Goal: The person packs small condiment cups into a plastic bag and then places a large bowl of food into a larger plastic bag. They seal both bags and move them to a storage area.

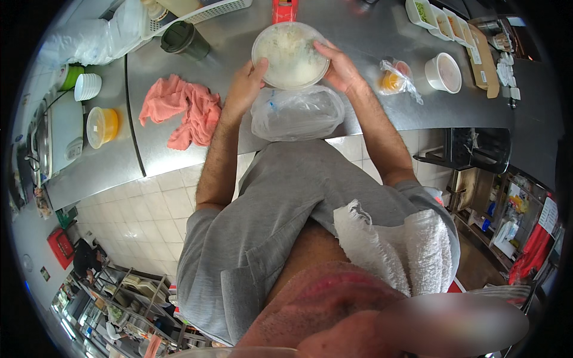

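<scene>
Between both hands is a round plastic container with a translucent lid (291,56), pale food showing through it. My left hand (245,85) grips its left rim, thumb on the edge of the lid. On the opposite side my right hand (342,67) holds the rim, thumb over the lid and the other fingers partly hidden beneath. Just below the container, at the counter's front edge, lies a clear plastic bag (297,114). A red object (284,11) shows behind the container. To the left a crumpled pink cloth (183,109) rests on the steel counter (152,159).
A dark lidded cup (186,41) stands at the back left, near a white basket (219,12). Further left are stacked white cups (88,87) and a tub of orange contents (102,127). On the right are a bagged small container (396,80), a white tub (443,73) and food trays (441,24).
</scene>
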Tool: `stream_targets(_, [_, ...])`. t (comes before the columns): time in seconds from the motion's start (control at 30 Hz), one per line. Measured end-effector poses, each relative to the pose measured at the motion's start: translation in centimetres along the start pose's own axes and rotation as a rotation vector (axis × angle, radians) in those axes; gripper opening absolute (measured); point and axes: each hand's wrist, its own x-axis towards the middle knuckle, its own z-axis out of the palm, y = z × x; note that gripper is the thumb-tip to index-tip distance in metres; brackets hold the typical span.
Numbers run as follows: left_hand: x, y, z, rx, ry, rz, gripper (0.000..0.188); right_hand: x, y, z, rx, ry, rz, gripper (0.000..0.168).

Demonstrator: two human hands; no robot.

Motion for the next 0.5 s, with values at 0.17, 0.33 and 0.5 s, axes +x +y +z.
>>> stream_targets(0.17, [-1.1,3.3,-0.8,-0.058,-0.004,0.096,0.054,-1.1,-2.7,1.0,-0.13,-0.006,-0.095,0.05])
stream_targets(0.33, [-5.7,0.3,-1.7,0.239,0.152,0.632,0.041,-3.4,-3.8,1.5,-0.053,0.03,-0.174,0.051])
stream_targets(0.5, [-8.2,-4.7,-0.6,0.714,-0.059,0.488,0.04,-6.8,-2.4,2.0,-0.019,0.049,-0.143,0.053])
